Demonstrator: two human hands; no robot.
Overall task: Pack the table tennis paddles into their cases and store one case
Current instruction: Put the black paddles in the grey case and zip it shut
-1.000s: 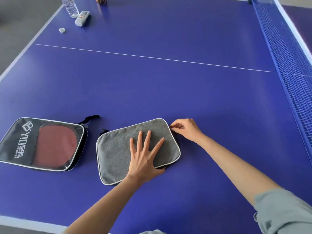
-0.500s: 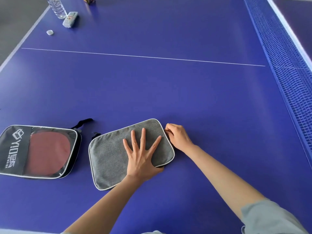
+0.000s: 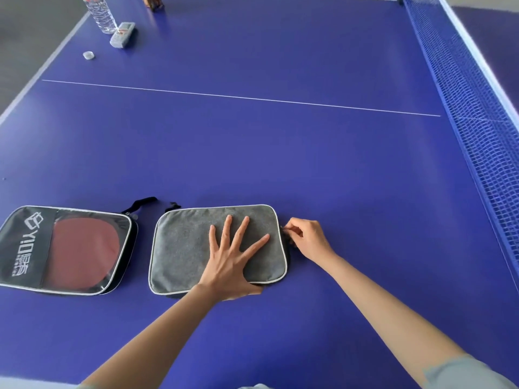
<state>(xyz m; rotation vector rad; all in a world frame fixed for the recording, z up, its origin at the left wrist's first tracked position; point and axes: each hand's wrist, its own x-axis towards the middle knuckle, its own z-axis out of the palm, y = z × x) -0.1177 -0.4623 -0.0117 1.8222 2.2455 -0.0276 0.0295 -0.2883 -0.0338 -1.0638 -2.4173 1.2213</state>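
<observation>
Black case (image 3: pixel 66 249) at left carried white cube-like logo and white lettering "YIO" on dark panel beside clear window, followed by further white characters too stylised to read. Water bottle (image 3: pixel 101 15) label, red and white, was illegible. Small grey device (image 3: pixel 122 35) beside bottle bore markings too small to read.

cases: 2 (image 3: pixel 217 248) (image 3: pixel 66 249) | paddle: 1 (image 3: pixel 84 252) | bottle: 1 (image 3: pixel 101 15) | cap: 1 (image 3: pixel 88 55) | hands: 2 (image 3: pixel 233 265) (image 3: pixel 307 241)
</observation>
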